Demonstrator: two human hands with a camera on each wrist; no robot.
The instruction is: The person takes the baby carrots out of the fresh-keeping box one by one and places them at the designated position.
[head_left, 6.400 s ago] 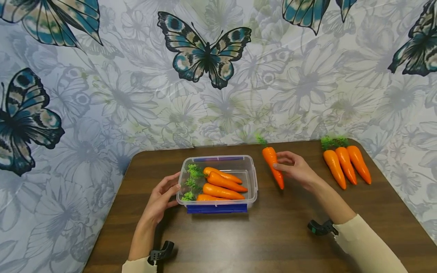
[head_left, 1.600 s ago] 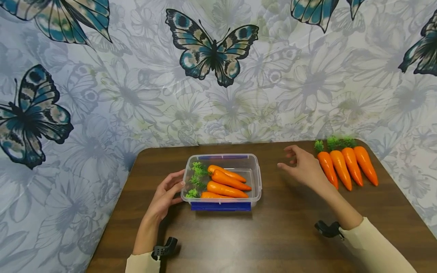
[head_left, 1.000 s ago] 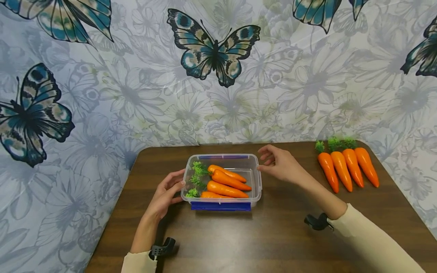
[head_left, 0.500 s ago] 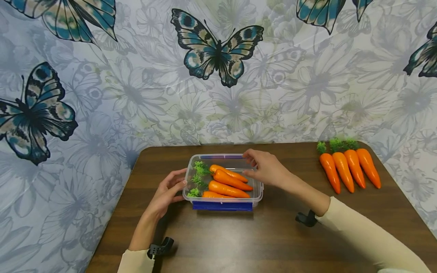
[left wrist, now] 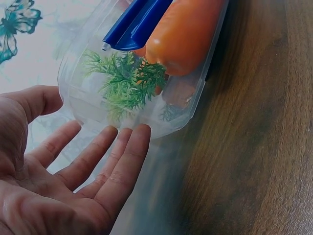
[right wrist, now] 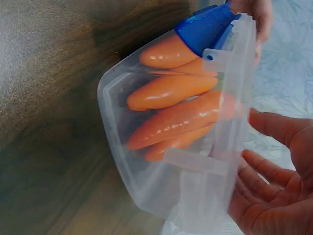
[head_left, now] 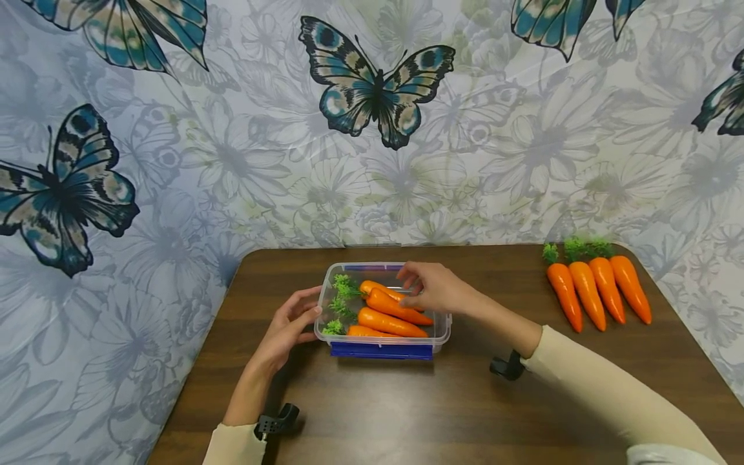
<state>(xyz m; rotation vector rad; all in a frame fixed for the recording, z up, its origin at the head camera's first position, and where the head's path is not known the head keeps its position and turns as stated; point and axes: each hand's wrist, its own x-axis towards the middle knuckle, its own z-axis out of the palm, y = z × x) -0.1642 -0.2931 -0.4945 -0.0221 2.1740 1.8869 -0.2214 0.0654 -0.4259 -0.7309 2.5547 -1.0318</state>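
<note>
A clear plastic food container (head_left: pixel 444 327) with blue latches (head_left: pixel 381 351) sits lidless on the table. Several orange carrots (head_left: pixel 391 321) lie in it side by side, their green tops (head_left: pixel 343 286) toward its left end. My left hand (head_left: pixel 285 330) rests on the container's left side; in the left wrist view its fingertips (left wrist: pixel 141 131) meet the clear wall, fingers spread and loose. Over the container's right half reaches my right hand (head_left: pixel 438 288), thumb and fingers apart, thumb tip beside the second carrot from the back (head_left: pixel 383 303). It partly covers the rearmost carrot (head_left: pixel 372 287).
At the table's back right, several more carrots (head_left: pixel 587 294) lie in a row, tops toward the wall. A brown wood-grain table (head_left: pixel 372 407) ends at a butterfly-patterned cloth (head_left: pixel 494 161). Dark devices (head_left: pixel 279 420) are strapped to both wrists.
Earlier my right hand held a carrot right of the container; that carrot now lies at the row's left end. The right hand has since moved left, over the container. My left hand stayed at its side.
</note>
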